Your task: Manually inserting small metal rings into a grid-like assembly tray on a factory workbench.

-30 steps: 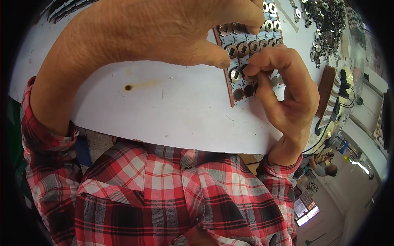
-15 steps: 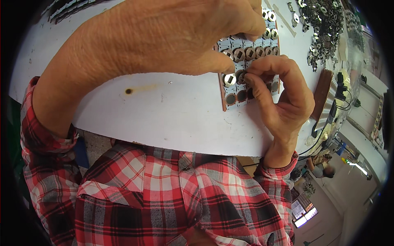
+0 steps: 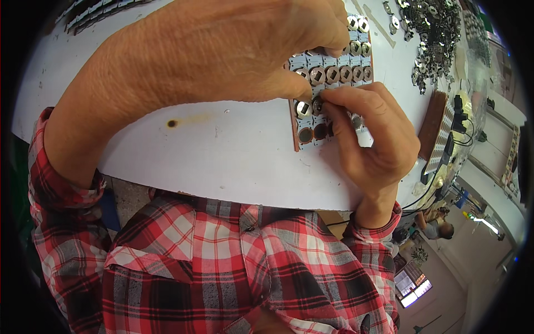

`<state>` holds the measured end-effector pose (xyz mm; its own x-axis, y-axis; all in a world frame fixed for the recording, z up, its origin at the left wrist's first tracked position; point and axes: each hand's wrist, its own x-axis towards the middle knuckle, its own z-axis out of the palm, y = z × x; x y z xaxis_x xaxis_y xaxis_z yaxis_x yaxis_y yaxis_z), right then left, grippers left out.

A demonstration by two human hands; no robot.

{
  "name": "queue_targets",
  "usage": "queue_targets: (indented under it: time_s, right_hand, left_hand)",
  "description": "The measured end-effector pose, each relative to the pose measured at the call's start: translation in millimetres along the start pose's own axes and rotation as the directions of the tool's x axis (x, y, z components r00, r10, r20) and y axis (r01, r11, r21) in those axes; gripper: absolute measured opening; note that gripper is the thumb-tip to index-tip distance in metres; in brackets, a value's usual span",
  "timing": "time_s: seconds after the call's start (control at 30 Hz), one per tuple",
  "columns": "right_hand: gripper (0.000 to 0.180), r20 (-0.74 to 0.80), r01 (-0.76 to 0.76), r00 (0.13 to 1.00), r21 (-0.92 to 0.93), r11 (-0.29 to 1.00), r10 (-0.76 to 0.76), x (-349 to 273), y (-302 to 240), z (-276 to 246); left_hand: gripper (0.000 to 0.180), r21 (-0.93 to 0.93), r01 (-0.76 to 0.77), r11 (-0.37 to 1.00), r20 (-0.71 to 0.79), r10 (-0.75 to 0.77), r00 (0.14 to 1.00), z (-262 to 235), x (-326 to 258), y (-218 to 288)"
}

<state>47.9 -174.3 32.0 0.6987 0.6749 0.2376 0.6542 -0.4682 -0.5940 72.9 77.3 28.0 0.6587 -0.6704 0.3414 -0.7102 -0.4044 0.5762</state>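
Observation:
A panel of small pale blue circuit boards (image 3: 324,91) with a brown edge lies on the white table, bearing rows of round metal battery clips (image 3: 332,74). Along its near row are bare dark round pads (image 3: 305,134). My left hand (image 3: 239,53) arches over the panel's left and far part, thumb and fingers apart, the thumb tip near its left edge; some fingers are hidden. My right hand (image 3: 384,136) has its thumb and forefinger closed on a round metal battery clip (image 3: 317,105) at the second row from the near edge, right of a seated clip (image 3: 303,109).
A heap of loose metal clips (image 3: 436,39) spreads at the far right. Beside the right table edge stands a stack of brown-edged panels (image 3: 436,128), with black cables (image 3: 464,133) next to it. More dark panels (image 3: 100,14) lie far left. Another person (image 3: 436,225) is in the background.
The panel and both hands appear slightly further left. My right hand has turned a little, its forefinger straighter, and still pinches the clip at the same spot on the panel.

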Motion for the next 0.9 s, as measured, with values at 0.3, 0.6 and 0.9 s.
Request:
queue_targets:
  time_s: [0.3,0.6,0.9]
  right_hand:
    - [0.016,-0.380,-0.231,0.920,-0.322,0.918,0.098,-6.7,42.4,-23.1]
    - [0.018,-0.438,-0.548,0.791,-0.200,0.812,0.426,-25.1,99.9,-61.2]
    - [0.020,-0.278,-0.592,0.700,0.288,0.753,0.658,-13.8,65.8,-45.9]
  left_hand:
    - [0.041,-0.049,0.163,0.985,0.099,-0.157,0.983,-13.9,12.3,7.5]
    - [0.043,0.041,0.154,0.987,0.138,-0.158,0.978,-7.4,17.3,9.4]
    - [0.042,0.076,0.103,0.992,0.141,-0.113,0.983,-5.3,14.6,6.4]
